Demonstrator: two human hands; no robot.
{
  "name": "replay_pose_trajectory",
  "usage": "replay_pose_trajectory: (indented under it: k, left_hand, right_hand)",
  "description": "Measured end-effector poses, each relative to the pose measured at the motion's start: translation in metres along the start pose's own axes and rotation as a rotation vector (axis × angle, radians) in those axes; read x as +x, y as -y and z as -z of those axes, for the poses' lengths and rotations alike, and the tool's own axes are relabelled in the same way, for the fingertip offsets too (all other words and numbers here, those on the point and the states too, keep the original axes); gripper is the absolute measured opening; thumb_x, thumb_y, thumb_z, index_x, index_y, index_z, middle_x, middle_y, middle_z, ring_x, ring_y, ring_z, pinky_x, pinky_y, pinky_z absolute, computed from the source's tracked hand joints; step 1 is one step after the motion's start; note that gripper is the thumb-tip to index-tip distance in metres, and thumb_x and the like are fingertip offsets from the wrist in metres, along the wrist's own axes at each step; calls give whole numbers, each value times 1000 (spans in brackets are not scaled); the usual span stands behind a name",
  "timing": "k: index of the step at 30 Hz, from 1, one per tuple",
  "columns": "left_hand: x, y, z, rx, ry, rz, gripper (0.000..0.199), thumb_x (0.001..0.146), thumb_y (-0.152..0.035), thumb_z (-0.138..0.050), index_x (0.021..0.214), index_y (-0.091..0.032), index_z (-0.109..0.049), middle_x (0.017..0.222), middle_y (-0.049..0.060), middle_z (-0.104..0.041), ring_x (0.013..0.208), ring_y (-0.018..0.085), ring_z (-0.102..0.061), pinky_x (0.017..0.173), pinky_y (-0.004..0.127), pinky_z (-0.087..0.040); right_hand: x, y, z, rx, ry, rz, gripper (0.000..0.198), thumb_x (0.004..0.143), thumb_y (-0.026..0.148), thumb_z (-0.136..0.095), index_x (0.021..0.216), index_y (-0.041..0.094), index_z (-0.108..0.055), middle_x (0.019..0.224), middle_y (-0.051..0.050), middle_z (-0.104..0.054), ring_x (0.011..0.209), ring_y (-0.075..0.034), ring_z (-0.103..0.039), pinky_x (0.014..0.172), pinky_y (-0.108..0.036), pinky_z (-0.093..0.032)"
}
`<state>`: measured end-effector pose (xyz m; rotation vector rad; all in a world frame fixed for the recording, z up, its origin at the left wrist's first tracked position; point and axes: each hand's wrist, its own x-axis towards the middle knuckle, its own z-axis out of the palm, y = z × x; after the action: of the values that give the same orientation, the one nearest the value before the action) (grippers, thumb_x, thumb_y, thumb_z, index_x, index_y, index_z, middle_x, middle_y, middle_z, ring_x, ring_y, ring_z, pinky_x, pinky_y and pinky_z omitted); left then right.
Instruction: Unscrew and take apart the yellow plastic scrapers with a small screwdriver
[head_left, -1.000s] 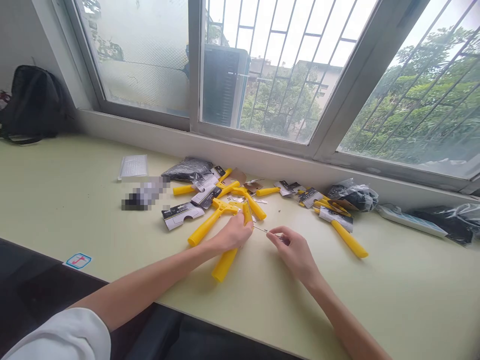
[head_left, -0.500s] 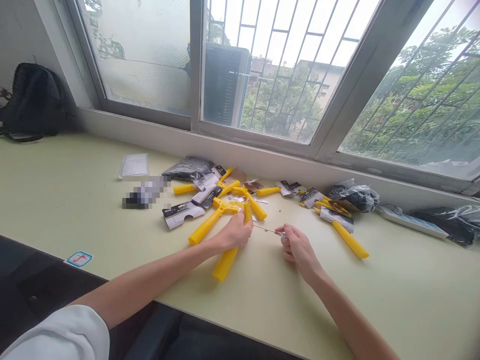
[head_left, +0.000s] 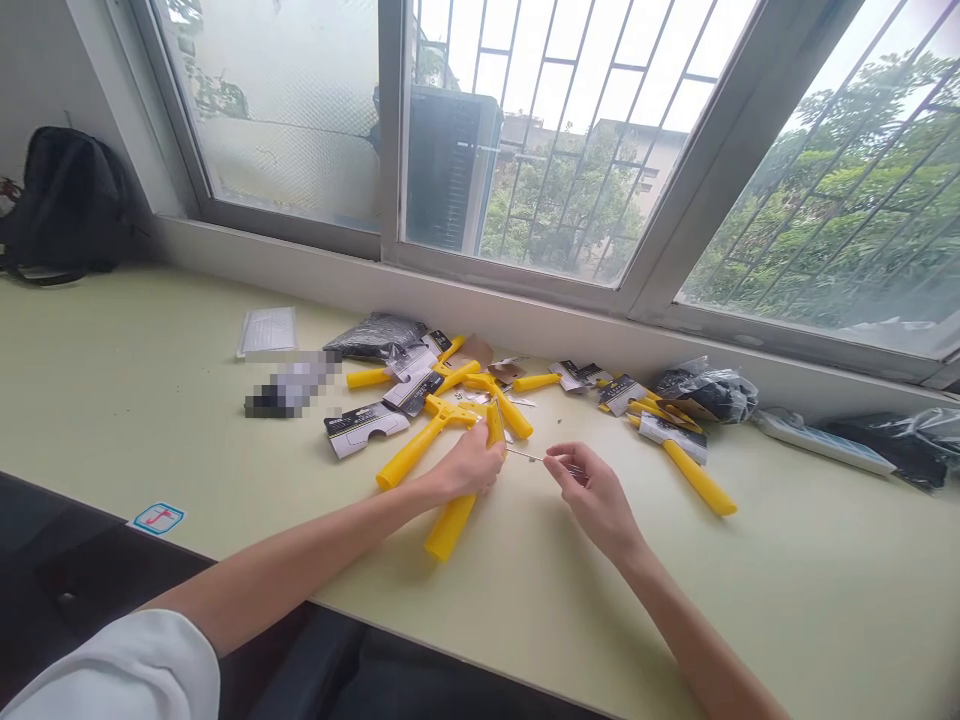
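My left hand [head_left: 472,462] is closed around a yellow T-shaped plastic scraper [head_left: 451,527], whose tubular handle points toward me. In my right hand [head_left: 598,500] is a slim screwdriver [head_left: 531,457]. Its thin metal shaft reaches left to the scraper's head, and my fingers hide most of its handle. Whether the tip sits in a screw is too small to tell. Just left of my left hand lies another yellow scraper [head_left: 411,452], its head close to my knuckles. A small metal piece [head_left: 559,421] rests on the table beyond my right hand.
Several yellow scrapers with black-and-white card labels [head_left: 365,430] are heaped behind my hands. One more yellow scraper [head_left: 701,478] lies to the right. Plastic-wrapped dark bundles [head_left: 384,335] and a white power strip [head_left: 825,443] line the window side. A black backpack [head_left: 75,200] stands far left.
My right hand's fingers have moved forward along the screwdriver and spread slightly, now covering its reddish handle end. My left hand and the scraper have stayed in place.
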<state>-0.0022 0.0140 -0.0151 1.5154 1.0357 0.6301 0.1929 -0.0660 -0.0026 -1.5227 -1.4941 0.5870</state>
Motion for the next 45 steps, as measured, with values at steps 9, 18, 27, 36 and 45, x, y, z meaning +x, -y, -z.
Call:
replay_pose_trajectory:
  k: [9,18,27,36,45]
  left_hand:
    - [1,1,0,4,0,9,24,95,-40,-50,108,-21,-43,76,-3,-49,54,10,-48,46,21,-42]
    - [6,6,1,3,-3,26,32,96,-40,-48,120,-20,-43,79,-1,-50,57,11,-48,49,21,-43]
    - [7,7,1,5,-6,22,35,96,-42,-51,122,-19,-44,79,-1,-52,57,11,-50,48,21,-43]
    - [9,10,1,4,-8,23,31,95,-42,-51,116,-19,-45,78,-1,-52,54,11,-49,46,21,-42]
    - [8,8,0,-16,-1,32,30,95,-41,-51,116,-20,-45,78,-2,-50,53,10,-46,45,21,-41]
  right_hand:
    - [0,-5,-2,12,8,24,36,94,54,-56,112,24,-65,89,-4,-65,73,-17,-57,66,-30,-49]
    - [-2,-3,-2,-148,-25,43,45,100,58,-42,109,22,-69,65,-1,-58,58,-18,-52,57,-30,-41]
    - [0,4,-2,-49,-55,135,39,95,53,-55,116,22,-65,92,-6,-67,76,-18,-59,67,-29,-47]
    - [-3,4,-3,47,-61,57,39,93,52,-58,121,25,-58,82,-1,-60,69,-16,-52,60,-27,-41]
    - [-1,-1,0,88,-57,-38,43,94,60,-53,101,20,-68,66,1,-53,57,-14,-40,53,-27,-34]
